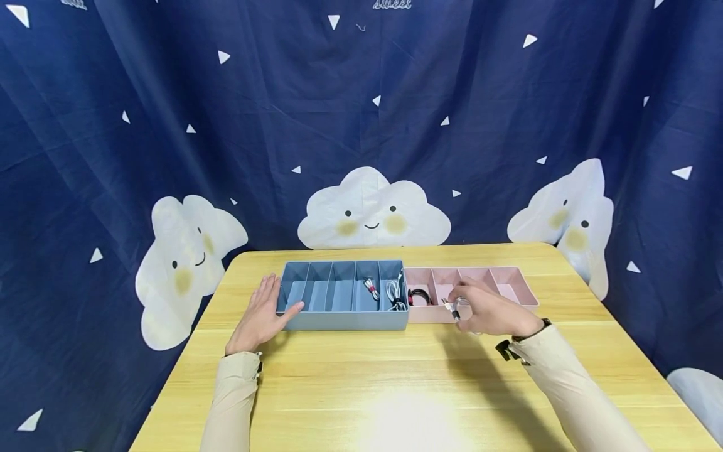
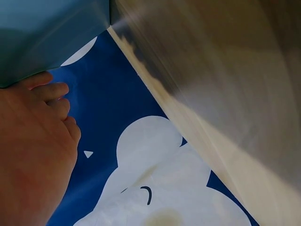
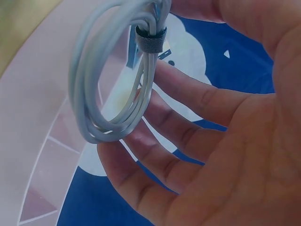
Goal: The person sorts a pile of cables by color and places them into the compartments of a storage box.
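Note:
My right hand (image 1: 487, 312) pinches a coiled white cable (image 1: 455, 308) just above the front wall of a pink divided tray (image 1: 511, 284). In the right wrist view the cable coil (image 3: 110, 89) hangs from my fingers (image 3: 188, 101), bound by a dark strap (image 3: 150, 40), with the pink tray (image 3: 33, 117) behind it. My left hand (image 1: 264, 312) lies flat on the table, its fingers straight, touching the left end of a blue divided tray (image 1: 341, 319). The left wrist view shows that hand (image 2: 35, 141) beside the blue tray wall (image 2: 47, 28).
The blue tray's right compartments hold a small white and red cable bundle (image 1: 371, 289) and a white cable (image 1: 393, 292). A black and red cable (image 1: 419, 296) lies in the pink tray's left compartment. The trays stand end to end on a wooden table (image 1: 395, 389) before a blue curtain.

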`<state>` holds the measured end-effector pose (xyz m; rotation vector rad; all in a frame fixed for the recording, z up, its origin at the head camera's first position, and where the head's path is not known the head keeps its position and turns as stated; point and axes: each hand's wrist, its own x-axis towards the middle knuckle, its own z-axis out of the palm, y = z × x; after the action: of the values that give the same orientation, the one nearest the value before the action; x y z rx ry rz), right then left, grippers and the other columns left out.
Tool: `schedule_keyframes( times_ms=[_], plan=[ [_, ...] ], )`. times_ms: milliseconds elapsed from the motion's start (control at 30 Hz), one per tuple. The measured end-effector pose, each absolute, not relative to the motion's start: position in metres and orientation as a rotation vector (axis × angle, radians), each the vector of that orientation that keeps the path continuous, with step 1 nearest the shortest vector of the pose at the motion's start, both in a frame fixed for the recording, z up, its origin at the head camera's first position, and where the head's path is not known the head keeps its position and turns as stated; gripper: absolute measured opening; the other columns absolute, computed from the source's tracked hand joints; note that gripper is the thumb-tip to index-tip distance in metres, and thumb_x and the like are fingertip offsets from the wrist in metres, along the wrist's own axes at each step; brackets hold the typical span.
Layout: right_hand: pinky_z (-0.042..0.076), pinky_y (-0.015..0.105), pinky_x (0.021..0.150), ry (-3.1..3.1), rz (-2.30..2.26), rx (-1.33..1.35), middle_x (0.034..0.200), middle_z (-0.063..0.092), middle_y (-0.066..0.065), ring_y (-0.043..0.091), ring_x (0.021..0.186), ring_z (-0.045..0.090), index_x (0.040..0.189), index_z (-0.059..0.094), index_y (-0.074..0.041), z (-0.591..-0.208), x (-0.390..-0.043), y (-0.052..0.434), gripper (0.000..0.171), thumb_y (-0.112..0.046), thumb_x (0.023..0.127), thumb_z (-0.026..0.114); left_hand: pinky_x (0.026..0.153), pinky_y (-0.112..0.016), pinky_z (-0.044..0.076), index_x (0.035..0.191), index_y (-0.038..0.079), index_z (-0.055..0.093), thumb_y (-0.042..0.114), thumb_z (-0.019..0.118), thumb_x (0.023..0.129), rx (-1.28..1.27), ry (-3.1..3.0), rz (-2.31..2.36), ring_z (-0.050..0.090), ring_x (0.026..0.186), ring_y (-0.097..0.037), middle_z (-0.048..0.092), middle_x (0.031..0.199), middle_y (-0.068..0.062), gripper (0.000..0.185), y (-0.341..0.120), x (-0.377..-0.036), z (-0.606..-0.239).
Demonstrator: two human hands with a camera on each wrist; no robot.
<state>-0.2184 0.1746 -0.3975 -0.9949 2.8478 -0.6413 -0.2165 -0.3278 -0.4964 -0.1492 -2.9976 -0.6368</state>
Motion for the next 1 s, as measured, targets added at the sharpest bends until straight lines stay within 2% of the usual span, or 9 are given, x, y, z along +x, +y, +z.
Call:
schedule_keyframes(
  times_ms=[333, 600, 1000],
  plan=[
    [0.051, 0.041, 0.09, 2.812, -0.64, -1.024, 0.111, 0.062, 0.006, 0.028, 0.105, 0.058, 0.105, 0.07, -0.004, -0.392, -0.228, 0.165, 0.034, -0.009, 0.072, 0.079, 0.131, -0.063, 0.009, 0.164, -0.004, 0.014, 0.074, 0.048, 0.097, -0.157, -2.993, -0.618, 0.001, 0.163, -0.04, 0.006, 0.174, -0.022, 0.108, -0.329, -0.218, -0.498],
    [0.052, 0.043, 0.094, 2.777, -0.654, -1.008, 0.115, 0.061, 0.009, 0.027, 0.109, 0.058, 0.106, 0.069, -0.005, -0.387, -0.232, 0.157, 0.034, -0.008, 0.074, 0.078, 0.131, -0.063, 0.009, 0.163, -0.004, 0.016, 0.074, 0.049, 0.096, -0.153, -2.985, -0.623, 0.004, 0.163, -0.041, 0.01, 0.174, -0.024, 0.108, -0.329, -0.217, -0.498],
    [0.051, 0.042, 0.093, 2.802, -0.614, -1.03, 0.115, 0.063, 0.008, 0.031, 0.109, 0.058, 0.1, 0.07, -0.011, -0.378, -0.239, 0.144, 0.026, -0.008, 0.076, 0.08, 0.131, -0.063, 0.008, 0.164, -0.003, 0.013, 0.076, 0.046, 0.096, -0.146, -3.0, -0.624, 0.001, 0.163, -0.039, 0.005, 0.175, -0.021, 0.11, -0.33, -0.219, -0.5]
  ],
)
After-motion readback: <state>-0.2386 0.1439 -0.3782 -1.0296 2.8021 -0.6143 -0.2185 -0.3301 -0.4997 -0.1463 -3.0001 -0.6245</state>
